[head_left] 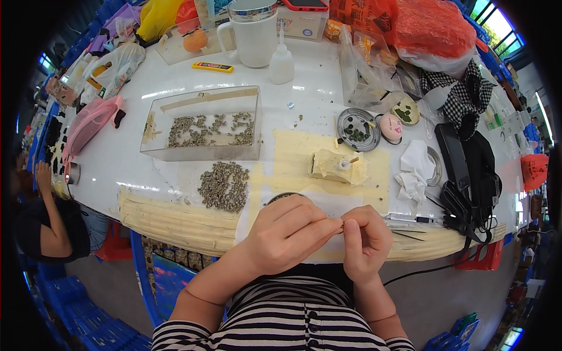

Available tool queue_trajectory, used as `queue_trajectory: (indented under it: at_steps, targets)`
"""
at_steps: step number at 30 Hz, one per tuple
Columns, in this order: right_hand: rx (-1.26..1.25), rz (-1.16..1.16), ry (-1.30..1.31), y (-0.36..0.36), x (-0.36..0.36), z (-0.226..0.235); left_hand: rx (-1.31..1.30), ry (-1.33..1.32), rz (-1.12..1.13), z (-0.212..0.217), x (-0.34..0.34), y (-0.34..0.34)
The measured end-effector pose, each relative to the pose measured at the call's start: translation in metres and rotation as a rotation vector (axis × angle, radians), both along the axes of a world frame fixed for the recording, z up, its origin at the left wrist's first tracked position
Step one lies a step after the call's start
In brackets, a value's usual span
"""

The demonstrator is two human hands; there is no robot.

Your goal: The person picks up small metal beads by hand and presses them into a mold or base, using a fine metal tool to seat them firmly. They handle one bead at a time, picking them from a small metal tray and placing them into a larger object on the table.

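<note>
My left hand (pixel 290 237) and my right hand (pixel 367 243) meet above the table's front edge, thumbs and fingertips pinched together. Between them is something tiny, too small and too covered to make out. Partly hidden behind my left hand is the dark rim of a small round dish (pixel 285 196). To the left lies a heap of small metallic-looking pieces (pixel 224 187). A clear box (pixel 202 151) behind it holds more of them. Beyond my hands a tape-wrapped block (pixel 328 167) with a short peg sits on yellowish tape.
At the right are a round dish with dark green pieces (pixel 358 130), crumpled tissue (pixel 413 175), tweezers (pixel 410 219) and a black bag (pixel 459 169). Farther back stand a white mug (pixel 253 38), a squeeze bottle (pixel 281 63) and a yellow packet (pixel 212 67). Another person's arm (pixel 50 199) shows far left.
</note>
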State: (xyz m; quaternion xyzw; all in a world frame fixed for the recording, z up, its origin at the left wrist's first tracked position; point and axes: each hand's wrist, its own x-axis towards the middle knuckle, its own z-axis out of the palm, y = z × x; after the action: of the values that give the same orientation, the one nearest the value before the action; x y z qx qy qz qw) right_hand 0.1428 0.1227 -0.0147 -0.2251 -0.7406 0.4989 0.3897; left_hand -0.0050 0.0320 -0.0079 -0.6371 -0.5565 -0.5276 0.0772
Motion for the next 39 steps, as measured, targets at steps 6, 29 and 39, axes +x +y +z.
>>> queue_trajectory:
  at_steps: [6, 29, 39]
  targets:
    - [0.010, 0.052, 0.036, 0.0010, -0.0008, 0.0011, -0.013, -0.020, -0.013, 0.0025, -0.0001, -0.0012]
    - [0.251, 0.012, 0.066, -0.0017, 0.0012, -0.0024, -0.014, 0.025, 0.095, 0.0015, -0.0004, 0.0012]
    - [0.199, -0.004, 0.055, -0.0028, 0.0001, 0.0003, -0.023, -0.048, 0.123, 0.0017, -0.0001, 0.0011]
